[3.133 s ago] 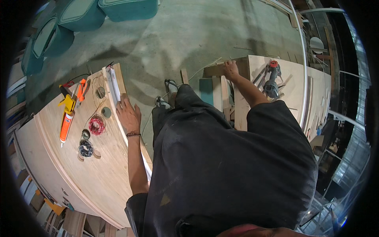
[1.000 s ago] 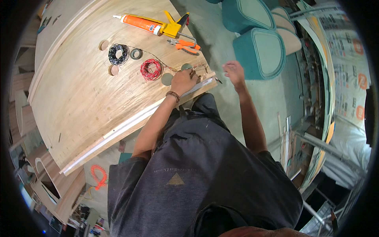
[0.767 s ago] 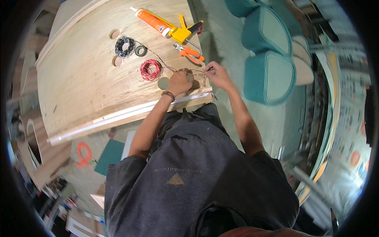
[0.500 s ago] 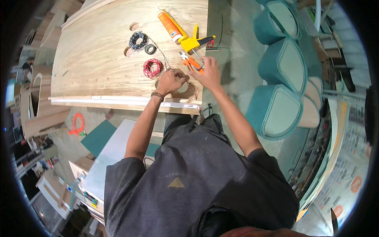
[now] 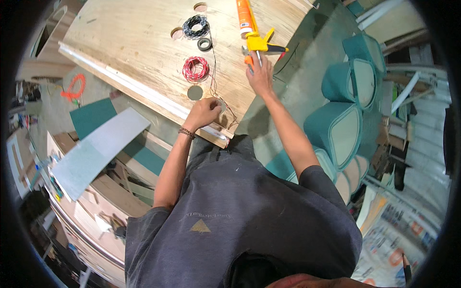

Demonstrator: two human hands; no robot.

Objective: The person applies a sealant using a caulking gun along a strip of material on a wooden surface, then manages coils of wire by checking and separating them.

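Head view looks straight down on a plywood panel point(image 5: 120, 38), which serves as the landmark for everything else. The left hand point(image 5: 204, 111) is curled into a loose fist near the panel's closest corner, pinching what seems to be a thin dark wire point(image 5: 212, 72) beside a round hole point(image 5: 195, 92); exactly what sits between the fingers is hidden. The right hand point(image 5: 260, 74) lies farther along the panel's right edge, fingers narrowed around a slim tool with an orange grip, just below the yellow caulking gun point(image 5: 261, 43) and its orange cartridge point(image 5: 243, 17).

The wire is fine and slack, running up the panel past a red wire coil point(image 5: 194, 68), a small roll of black tape point(image 5: 205, 44) and a black wire coil point(image 5: 195, 25). Being so thin, it could snag on the hole's edge or drag the red coil if pulled sharply. The tool near the panel's edge could slip off toward the teal chair shells point(image 5: 336, 127) on the floor to the panel's right.
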